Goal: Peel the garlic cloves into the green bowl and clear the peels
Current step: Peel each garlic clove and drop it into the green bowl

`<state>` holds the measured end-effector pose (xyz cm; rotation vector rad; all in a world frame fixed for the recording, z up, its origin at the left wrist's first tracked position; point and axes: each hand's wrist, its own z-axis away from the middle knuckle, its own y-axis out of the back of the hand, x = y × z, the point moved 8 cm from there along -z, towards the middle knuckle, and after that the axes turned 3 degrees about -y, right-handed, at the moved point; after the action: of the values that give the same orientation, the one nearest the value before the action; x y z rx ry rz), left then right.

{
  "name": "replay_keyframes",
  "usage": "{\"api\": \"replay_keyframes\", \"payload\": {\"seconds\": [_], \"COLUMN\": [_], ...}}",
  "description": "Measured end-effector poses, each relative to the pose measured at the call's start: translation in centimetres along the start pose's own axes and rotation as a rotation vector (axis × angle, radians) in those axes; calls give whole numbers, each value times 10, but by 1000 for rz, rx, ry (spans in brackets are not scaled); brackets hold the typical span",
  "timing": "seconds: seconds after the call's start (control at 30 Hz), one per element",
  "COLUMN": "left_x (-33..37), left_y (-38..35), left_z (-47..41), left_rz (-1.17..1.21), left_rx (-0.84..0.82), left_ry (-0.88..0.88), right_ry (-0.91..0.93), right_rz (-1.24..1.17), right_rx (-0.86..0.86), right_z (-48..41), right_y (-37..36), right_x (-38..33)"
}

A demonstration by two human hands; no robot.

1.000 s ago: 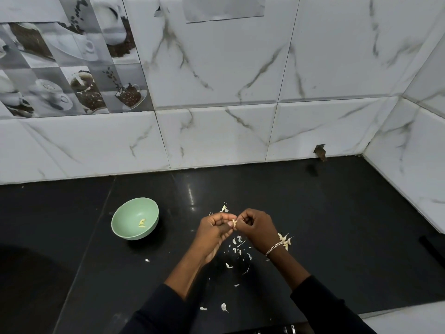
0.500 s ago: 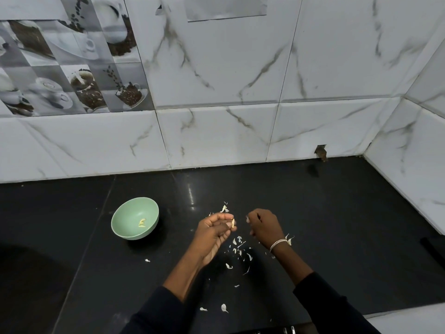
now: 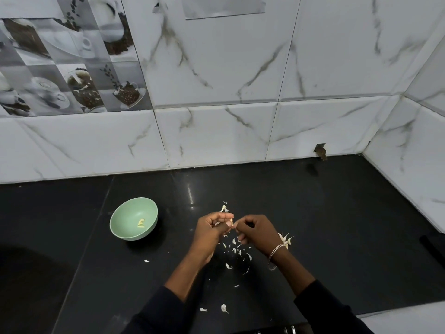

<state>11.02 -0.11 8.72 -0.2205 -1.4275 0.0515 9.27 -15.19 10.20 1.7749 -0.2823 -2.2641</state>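
My left hand (image 3: 212, 230) and my right hand (image 3: 255, 231) meet above the black counter. Between their fingertips sits a small pale garlic clove (image 3: 231, 221); the left fingers curl round it and the right fingers pinch at its tip. The green bowl (image 3: 127, 214) stands on the counter left of the hands, with a peeled clove (image 3: 141, 223) lying inside. White peels (image 3: 234, 249) lie scattered beneath the hands. A clump of garlic pieces (image 3: 286, 239) shows just right of my right wrist, partly hidden by it.
More peel bits lie near the front edge (image 3: 224, 308) and behind the hands (image 3: 224, 208). The black counter (image 3: 337, 225) ends at marble-tiled walls behind and to the right. A dark shape (image 3: 433, 244) shows at the far right edge.
My right hand drew away from the left half a second ago and dropped toward the peels; now it has come back and pinches the clove held in the left hand.
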Motion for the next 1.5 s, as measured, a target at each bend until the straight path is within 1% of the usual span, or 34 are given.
{"api": "replay_keyframes", "payload": {"seconds": [0.1, 0.2, 0.6, 0.73, 0.87, 1.0, 1.27, 1.4, 1.5], "left_x": [6, 9, 29, 40, 45, 46, 38, 36, 32], "left_y": [-2, -4, -9, -11, -15, -15, -17, -19, -16], "left_z": [-1, 0, 0, 4, 7, 8, 8, 7, 4], "left_rz": [-65, -70, -311, -467, -586, -601, -615, -543, -440], "left_rx": [3, 10, 30, 62, 76, 77, 36, -20, -66], "left_ry": [-39, -38, -121, -227, -310, -325, -297, -255, -203], "right_ry": [15, 49, 233, 218, 139, 109, 129, 142, 148], "right_rz": [23, 103, 382, 387, 339, 306, 345, 336, 304], "right_rx": [28, 55, 202, 203, 137, 100, 130, 150, 170], "right_z": [0, 0, 8, 8, 5, 4, 5, 7, 8], "right_y": [3, 5, 7, 5, 3, 5, 5, 8, 10], "right_x": [-1, -8, -36, -35, -29, -30, -29, -29, -30]}}
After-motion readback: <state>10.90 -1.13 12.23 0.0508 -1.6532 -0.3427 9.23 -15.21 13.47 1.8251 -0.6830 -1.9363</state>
